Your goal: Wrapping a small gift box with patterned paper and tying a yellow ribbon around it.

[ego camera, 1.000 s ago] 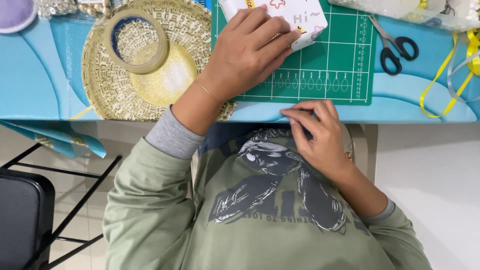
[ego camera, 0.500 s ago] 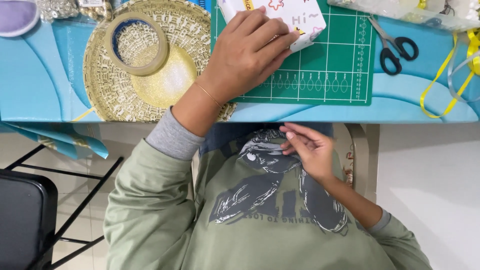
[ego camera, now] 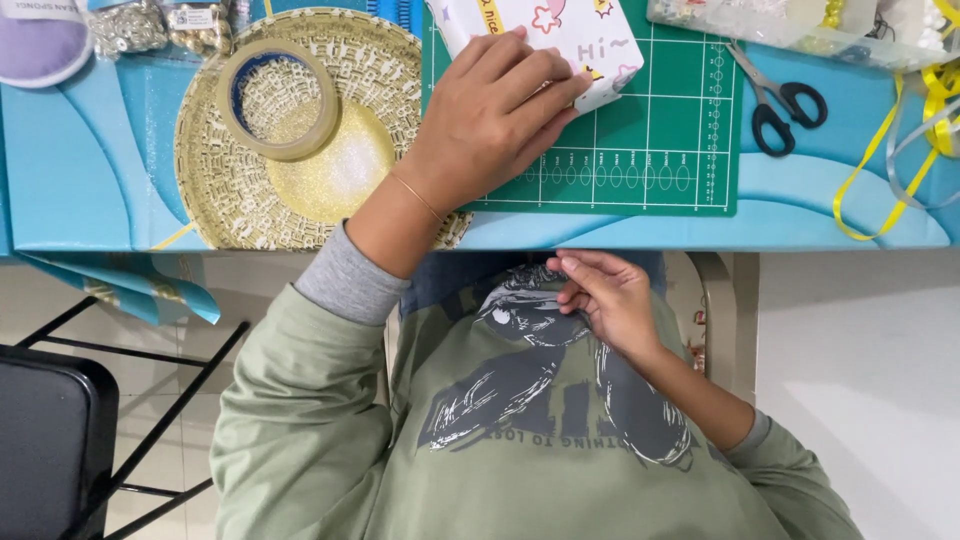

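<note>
White wrapping paper pinned flat, while the free hand has dropped off the tabletop.

Left hand (ego camera: 497,110) lies spread over the wrapped box (ego camera: 560,40) at the top edge of the green cutting mat (ego camera: 640,150), its grip a flat, open press holding the patterned paper down. Right hand (ego camera: 605,300), which a second ago rested at the tabletop (ego camera: 90,170) edge, has moved down against the green sweatshirt (ego camera: 520,440); its fingers pinch narrowly at something small, too hidden to name. So the box has not shifted and the wrap stays held. Black-handled scissors (ego camera: 780,100) lie on the mat's right edge, a tape roll (ego camera: 275,100) on the gold woven placemat (ego camera: 330,180), yellow ribbon (ego camera: 900,150) further right.
</note>
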